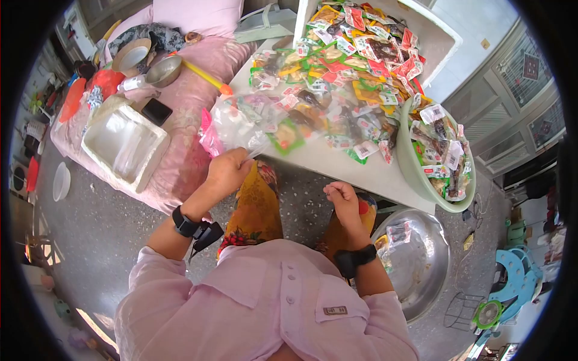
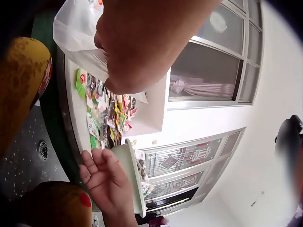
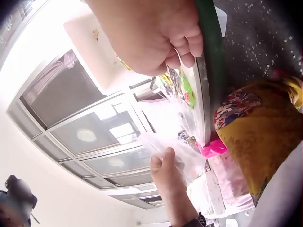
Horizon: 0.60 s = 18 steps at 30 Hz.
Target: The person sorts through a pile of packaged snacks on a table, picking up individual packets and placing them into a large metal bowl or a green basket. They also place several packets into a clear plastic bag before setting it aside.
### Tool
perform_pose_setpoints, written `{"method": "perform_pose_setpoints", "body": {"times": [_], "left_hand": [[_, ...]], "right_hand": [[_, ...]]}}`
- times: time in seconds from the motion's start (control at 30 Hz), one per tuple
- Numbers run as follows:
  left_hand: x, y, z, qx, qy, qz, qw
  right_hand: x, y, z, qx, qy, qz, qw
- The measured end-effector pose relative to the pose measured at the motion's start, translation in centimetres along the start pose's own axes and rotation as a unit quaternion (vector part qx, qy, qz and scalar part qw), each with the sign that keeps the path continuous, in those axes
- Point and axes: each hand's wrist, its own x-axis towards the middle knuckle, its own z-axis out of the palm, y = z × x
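Note:
My left hand grips the edge of a clear plastic bag at the table's front left; in the left wrist view the bag hangs from the curled fingers. My right hand holds nothing and is in front of the table edge, its fingers loosely bent; the left wrist view shows its palm turned up. Small colourful sealed packets lie heaped across the table, and a pink plastic bag is beside the clear one.
A green basin of packets stands at the table's right end, with a white foam box behind. On the floor at right is a metal basin holding a few packets. Another foam box and bowls sit on the pink-covered bed at left.

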Motion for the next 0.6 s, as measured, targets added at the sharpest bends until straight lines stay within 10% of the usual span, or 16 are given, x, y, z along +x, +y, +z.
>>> {"method": "perform_pose_setpoints", "body": {"times": [0.6], "left_hand": [[-0.8, 4.7, 9.9, -0.322, -0.147, 0.037, 0.935]], "right_hand": [[0.9, -0.3, 5.5, 0.403, -0.134, 0.154, 0.892]]}}
